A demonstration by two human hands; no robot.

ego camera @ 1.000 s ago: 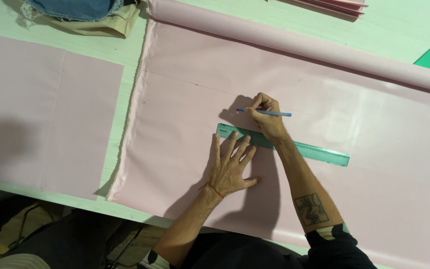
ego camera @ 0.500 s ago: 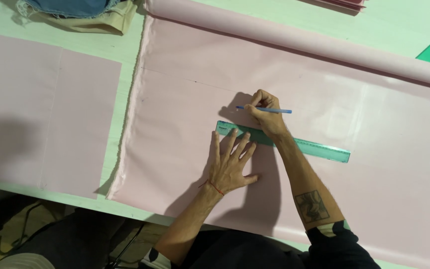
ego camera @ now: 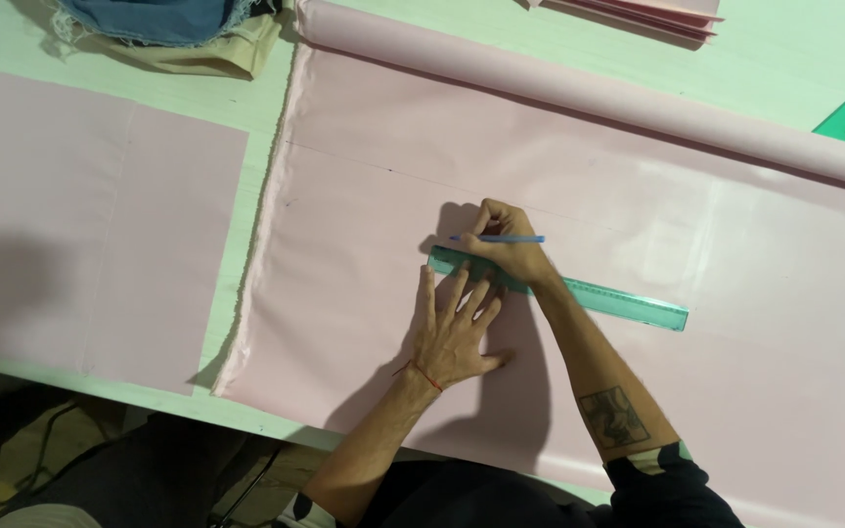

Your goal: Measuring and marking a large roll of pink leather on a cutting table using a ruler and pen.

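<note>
Under right hand (ego camera: 504, 251): pen (ego camera: 511, 239) tip hidden | ruler (ego camera: 579, 290) partly covered

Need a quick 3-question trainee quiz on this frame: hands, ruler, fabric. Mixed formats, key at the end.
1. True or false: the left hand lies flat, fingers spread, pressing the green ruler onto the pink fabric.
2. What does the right hand hold? A) scissors B) blue pen C) chalk block
3. Fill in: the fabric roll lies along the sheet's ____ edge, away from the person.

Key: 1 true. 2 B, the blue pen, its tip near the ruler's left end. 3 far.
</note>
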